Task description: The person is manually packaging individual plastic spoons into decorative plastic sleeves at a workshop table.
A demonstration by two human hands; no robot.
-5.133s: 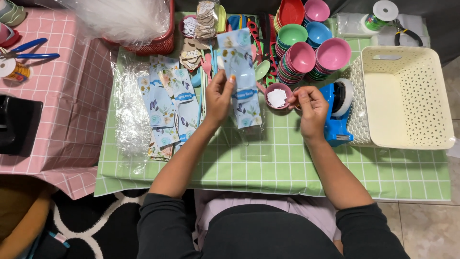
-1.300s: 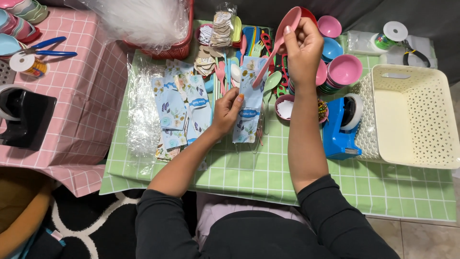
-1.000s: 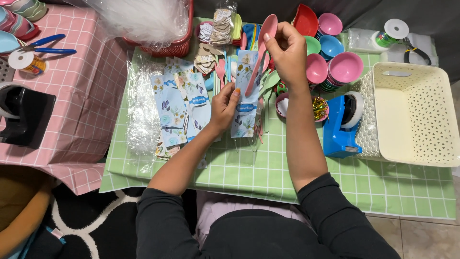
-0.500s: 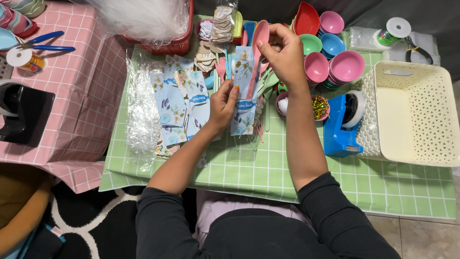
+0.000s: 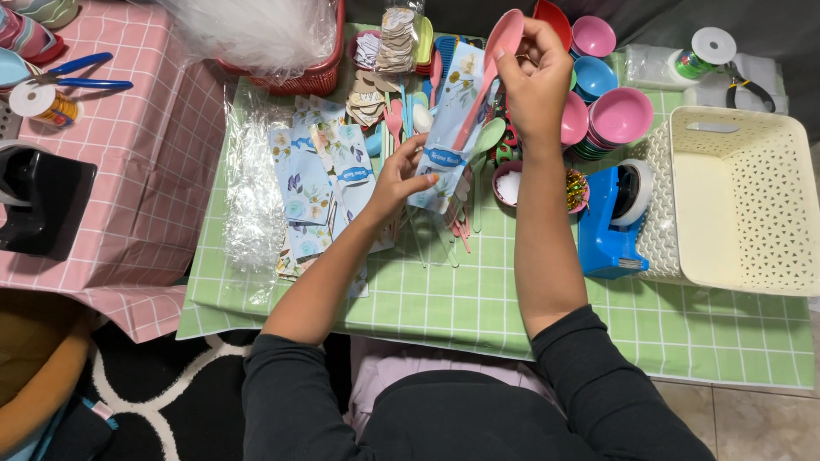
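Packing step underway: left hand [image 5: 400, 175] pinches the blue floral bag [image 5: 448, 128] upright over the green table [image 5: 478, 299]. Right hand [image 5: 534, 72], fingers closed, holds a pink spoon [image 5: 487, 72] w/ handle going into the bag. Next probably needs the spoon slid fully in, bag kept steady.

Right hand [image 5: 536, 77] covers the pink spoon's [image 5: 494, 60] handle end and part of the bowl stack [image 5: 611, 119]; the spoon's lower handle runs behind the printed packet [image 5: 451, 128]. Red basket [image 5: 303, 72] and clear wrap [image 5: 256, 30] cut by top edge. Cream basket [image 5: 743, 205] cut at right. Packet lettering too small to read
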